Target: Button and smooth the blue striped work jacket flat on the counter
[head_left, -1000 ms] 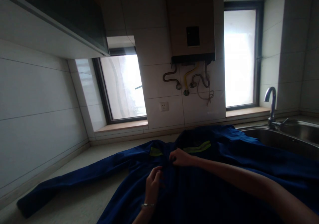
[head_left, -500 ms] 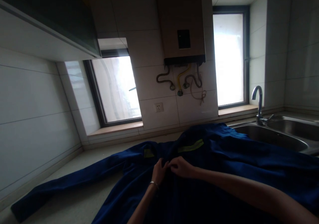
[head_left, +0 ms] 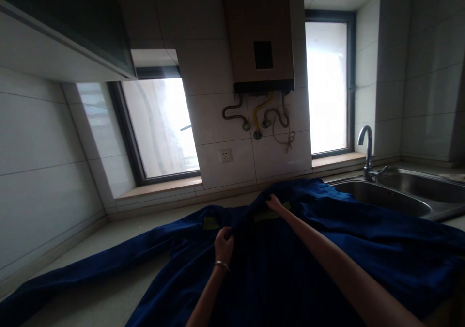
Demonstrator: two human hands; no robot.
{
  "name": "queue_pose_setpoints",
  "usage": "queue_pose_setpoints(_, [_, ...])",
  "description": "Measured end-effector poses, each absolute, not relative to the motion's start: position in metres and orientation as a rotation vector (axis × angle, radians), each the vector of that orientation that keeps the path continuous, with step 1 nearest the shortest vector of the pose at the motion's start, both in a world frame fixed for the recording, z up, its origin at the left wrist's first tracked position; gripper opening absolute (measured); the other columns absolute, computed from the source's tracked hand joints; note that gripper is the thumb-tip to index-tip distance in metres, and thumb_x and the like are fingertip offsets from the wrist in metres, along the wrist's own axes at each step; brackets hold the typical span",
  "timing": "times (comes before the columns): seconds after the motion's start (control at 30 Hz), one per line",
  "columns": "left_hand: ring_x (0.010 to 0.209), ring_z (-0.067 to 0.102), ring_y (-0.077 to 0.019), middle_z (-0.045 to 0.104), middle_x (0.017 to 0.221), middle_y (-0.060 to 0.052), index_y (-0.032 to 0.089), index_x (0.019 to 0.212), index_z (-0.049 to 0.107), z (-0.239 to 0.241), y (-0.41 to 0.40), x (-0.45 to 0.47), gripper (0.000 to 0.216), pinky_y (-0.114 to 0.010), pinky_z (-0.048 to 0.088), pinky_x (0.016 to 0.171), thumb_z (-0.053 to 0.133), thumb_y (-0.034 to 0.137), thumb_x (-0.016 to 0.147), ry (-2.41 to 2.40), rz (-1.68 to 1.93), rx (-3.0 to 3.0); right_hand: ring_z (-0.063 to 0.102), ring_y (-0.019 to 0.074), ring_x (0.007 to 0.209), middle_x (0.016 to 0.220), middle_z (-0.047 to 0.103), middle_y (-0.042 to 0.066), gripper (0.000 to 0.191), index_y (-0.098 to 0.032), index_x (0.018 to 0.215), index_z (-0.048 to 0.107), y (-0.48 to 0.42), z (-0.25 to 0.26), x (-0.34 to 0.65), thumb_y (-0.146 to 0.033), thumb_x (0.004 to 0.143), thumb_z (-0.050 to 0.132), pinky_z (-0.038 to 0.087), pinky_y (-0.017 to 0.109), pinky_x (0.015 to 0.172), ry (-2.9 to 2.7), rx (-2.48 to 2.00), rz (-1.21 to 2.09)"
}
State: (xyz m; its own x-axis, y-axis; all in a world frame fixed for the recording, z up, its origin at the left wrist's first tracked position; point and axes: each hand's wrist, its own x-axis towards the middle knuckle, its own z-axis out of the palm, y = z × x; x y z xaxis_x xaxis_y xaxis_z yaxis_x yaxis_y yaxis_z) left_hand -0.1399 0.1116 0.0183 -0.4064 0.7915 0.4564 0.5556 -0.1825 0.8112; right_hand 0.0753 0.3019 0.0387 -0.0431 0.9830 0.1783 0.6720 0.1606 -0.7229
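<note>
A dark blue jacket (head_left: pixel 196 259) with yellow-green strips on its chest lies spread over the counter, one sleeve stretched out to the left. My left hand (head_left: pixel 224 242), with a bracelet at its wrist, is closed on the jacket's front near the middle. Farther up and to the right, my right hand (head_left: pixel 275 204) is closed on the cloth near the collar, beside the right-hand strip (head_left: pixel 265 216). A raised fold of cloth runs between the two hands. The fingertips of both hands are partly hidden, and the lower front of the jacket is very dark.
The pale counter (head_left: pixel 119 286) shows at the left. A double steel sink (head_left: pixel 432 206) with a faucet (head_left: pixel 367 152) is at the right, its near edge partly under the jacket. A water heater (head_left: pixel 259 31) with hoses hangs on the wall above, and a cabinet (head_left: pixel 69 31) juts out upper left.
My right hand has moved away from my left, up and to the right toward the collar. My left hand stays near the middle of the front. The view has shifted slightly.
</note>
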Motion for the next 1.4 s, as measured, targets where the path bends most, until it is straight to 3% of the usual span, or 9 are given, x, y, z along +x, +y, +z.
queue_pose_setpoints(0.17, [0.063,0.051,-0.0161,0.054,0.064,0.002,0.020,0.067,0.055,0.020,0.109,-0.142,0.011,-0.026,0.041,0.061,0.050,0.016,0.058,1.868,1.694,1.632,0.063,0.0181,0.087,0.103,0.064,0.011,0.033,-0.012,0.110,0.059,0.298,0.038,0.074,-0.015,0.080,0.048,0.045,0.022,0.070,-1.879,-1.566,0.494])
queue_pose_setpoints(0.4, [0.060,0.040,-0.0140,0.042,0.062,0.004,0.022,0.060,0.037,0.023,0.102,-0.165,0.018,-0.026,0.032,0.063,0.043,0.005,0.055,2.078,1.752,1.623,0.059,0.0204,0.094,0.100,0.065,0.008,0.035,-0.017,0.108,0.061,0.277,0.070,0.110,-0.011,0.078,0.045,0.038,0.025,0.078,-2.170,-1.396,0.242])
queue_pose_setpoints(0.6, [0.054,0.037,-0.0135,0.037,0.052,0.006,0.022,0.060,0.037,0.025,0.102,-0.186,0.016,-0.027,0.027,0.059,0.044,0.008,0.059,2.184,1.727,1.436,0.060,0.0189,0.092,0.105,0.063,0.005,0.034,-0.026,0.116,0.059,0.247,0.110,0.142,-0.024,0.089,0.038,0.038,0.025,0.077,-2.341,-1.225,-0.082])
queue_pose_setpoints(0.73, [0.055,0.039,-0.0131,0.034,0.051,0.006,0.022,0.055,0.034,0.029,0.103,-0.187,0.019,-0.025,0.030,0.056,0.050,0.020,0.065,2.074,1.667,1.338,0.063,0.0216,0.083,0.094,0.066,0.009,0.033,-0.022,0.116,0.057,0.216,0.119,0.151,-0.027,0.093,0.033,0.041,0.028,0.073,-2.308,-1.219,-0.274])
queue_pose_setpoints(0.87, [0.053,0.049,-0.0135,0.044,0.056,0.006,0.020,0.063,0.047,0.037,0.097,-0.186,0.032,-0.027,0.043,0.052,0.062,0.048,0.065,1.753,1.437,1.338,0.064,0.0176,0.065,0.073,0.065,0.005,0.028,-0.019,0.110,0.054,0.201,0.118,0.149,-0.025,0.092,0.033,0.045,0.025,0.062,-2.053,-1.179,0.155])
queue_pose_setpoints(0.97, [0.057,0.058,-0.0165,0.053,0.063,0.003,0.018,0.075,0.054,0.044,0.086,-0.190,0.040,-0.031,0.051,0.053,0.071,0.051,0.059,1.526,1.262,1.329,0.062,0.0162,0.051,0.063,0.059,0.001,0.022,-0.018,0.100,0.053,0.202,0.122,0.144,-0.025,0.089,0.035,0.048,0.025,0.049,-1.802,-1.180,0.747])
queue_pose_setpoints(1.1, [0.068,0.063,-0.0169,0.061,0.073,0.001,0.019,0.083,0.052,0.051,0.075,-0.197,0.041,-0.026,0.053,0.054,0.077,0.038,0.057,1.185,1.220,1.260,0.066,0.0203,0.063,0.066,0.057,0.001,0.007,-0.016,0.085,0.053,0.206,0.135,0.143,-0.018,0.080,0.049,0.056,0.036,0.055,-1.474,-1.061,1.294])
queue_pose_setpoints(1.2, [0.069,0.064,-0.0167,0.062,0.074,0.002,0.021,0.094,0.052,0.051,0.077,-0.195,0.043,-0.025,0.053,0.053,0.074,0.041,0.062,1.211,1.268,1.285,0.067,0.0223,0.077,0.075,0.062,0.005,0.003,-0.014,0.077,0.055,0.203,0.142,0.145,-0.015,0.074,0.056,0.058,0.042,0.068,-1.322,-0.877,1.524])
queue_pose_setpoints(1.4, [0.044,0.051,-0.0112,0.048,0.048,0.007,0.018,0.061,0.049,0.038,0.094,-0.185,0.030,-0.019,0.037,0.040,0.070,0.039,0.057,1.605,1.395,1.454,0.067,0.0213,0.079,0.076,0.065,0.008,0.009,-0.012,0.076,0.059,0.201,0.123,0.148,-0.020,0.078,0.059,0.056,0.041,0.078,-1.203,-0.887,1.704])
